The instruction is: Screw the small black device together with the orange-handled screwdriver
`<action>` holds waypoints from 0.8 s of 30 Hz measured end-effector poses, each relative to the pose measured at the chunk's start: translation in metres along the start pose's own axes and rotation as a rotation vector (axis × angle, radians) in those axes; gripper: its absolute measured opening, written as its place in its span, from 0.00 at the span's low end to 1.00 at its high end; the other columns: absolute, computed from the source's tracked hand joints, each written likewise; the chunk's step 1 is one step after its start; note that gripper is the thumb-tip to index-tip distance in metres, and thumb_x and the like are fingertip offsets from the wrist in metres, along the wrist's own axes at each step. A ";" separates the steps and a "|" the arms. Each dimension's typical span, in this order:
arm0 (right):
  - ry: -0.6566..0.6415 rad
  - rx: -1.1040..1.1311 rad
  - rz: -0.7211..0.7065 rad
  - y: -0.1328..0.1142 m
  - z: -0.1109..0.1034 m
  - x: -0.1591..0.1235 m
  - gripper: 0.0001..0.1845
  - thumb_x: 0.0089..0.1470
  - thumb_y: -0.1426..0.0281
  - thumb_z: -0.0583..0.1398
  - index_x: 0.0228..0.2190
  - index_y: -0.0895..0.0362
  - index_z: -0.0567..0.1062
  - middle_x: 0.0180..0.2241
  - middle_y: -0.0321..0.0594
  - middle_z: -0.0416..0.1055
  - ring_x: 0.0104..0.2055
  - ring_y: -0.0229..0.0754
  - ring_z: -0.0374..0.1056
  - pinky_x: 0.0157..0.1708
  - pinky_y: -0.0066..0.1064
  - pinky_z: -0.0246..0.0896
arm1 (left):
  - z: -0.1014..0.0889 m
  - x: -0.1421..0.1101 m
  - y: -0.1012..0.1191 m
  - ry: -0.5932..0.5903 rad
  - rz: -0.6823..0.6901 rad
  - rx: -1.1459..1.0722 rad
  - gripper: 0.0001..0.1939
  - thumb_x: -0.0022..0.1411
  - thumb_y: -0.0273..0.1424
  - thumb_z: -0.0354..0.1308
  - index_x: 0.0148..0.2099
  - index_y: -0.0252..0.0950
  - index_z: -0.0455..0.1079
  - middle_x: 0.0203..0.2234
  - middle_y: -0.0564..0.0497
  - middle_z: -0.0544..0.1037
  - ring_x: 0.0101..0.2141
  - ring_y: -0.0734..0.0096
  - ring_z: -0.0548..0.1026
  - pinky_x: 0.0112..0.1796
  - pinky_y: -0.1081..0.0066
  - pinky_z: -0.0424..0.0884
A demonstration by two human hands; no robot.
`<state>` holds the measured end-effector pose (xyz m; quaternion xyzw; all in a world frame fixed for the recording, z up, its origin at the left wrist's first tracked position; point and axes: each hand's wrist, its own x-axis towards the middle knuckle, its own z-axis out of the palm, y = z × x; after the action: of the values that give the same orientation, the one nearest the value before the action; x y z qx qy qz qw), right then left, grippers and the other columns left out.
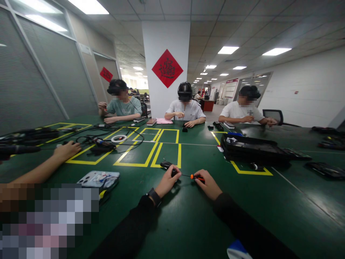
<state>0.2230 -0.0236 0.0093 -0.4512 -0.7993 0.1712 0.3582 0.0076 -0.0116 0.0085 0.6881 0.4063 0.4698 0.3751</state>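
Observation:
My right hand (pixel 208 184) is closed round the handle of a black and orange screwdriver (pixel 193 176). Its thin shaft points left and reaches the small black part (pixel 174 173) that my left hand (pixel 167 181) grips. Whether the tip sits in a screw is too small to tell, and my fingers hide much of the part. Just beyond my left hand lies another dark piece (pixel 165 164); I cannot tell if it is joined to the held part. Both hands are low over the green table (pixel 185 223).
At left, a co-worker's hand (pixel 67 149) rests near tangled black cables (pixel 101 144) and a white tape roll (pixel 118 138). Closer stands a pale tray (pixel 98 178) with small items. A large black casing (pixel 250 147) lies at right. Several people sit across the table.

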 end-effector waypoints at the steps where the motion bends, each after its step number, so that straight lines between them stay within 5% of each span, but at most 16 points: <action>1: 0.004 0.006 0.009 0.000 0.000 0.000 0.08 0.49 0.72 0.55 0.35 0.57 0.69 0.35 0.40 0.66 0.39 0.41 0.60 0.41 0.34 0.56 | 0.000 0.000 0.000 0.001 0.000 0.000 0.06 0.56 0.33 0.50 0.36 0.37 0.61 0.31 0.53 0.69 0.34 0.73 0.67 0.39 0.71 0.62; 24: -0.020 -0.046 -0.020 -0.004 0.001 -0.001 0.12 0.48 0.74 0.55 0.38 0.56 0.68 0.38 0.42 0.65 0.43 0.43 0.58 0.45 0.37 0.53 | 0.000 0.001 -0.002 0.005 0.010 0.014 0.05 0.55 0.30 0.50 0.36 0.36 0.61 0.31 0.53 0.69 0.34 0.73 0.67 0.39 0.72 0.62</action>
<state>0.2205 -0.0267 0.0108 -0.4496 -0.8109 0.1537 0.3415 0.0071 -0.0102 0.0073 0.6915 0.4072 0.4705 0.3670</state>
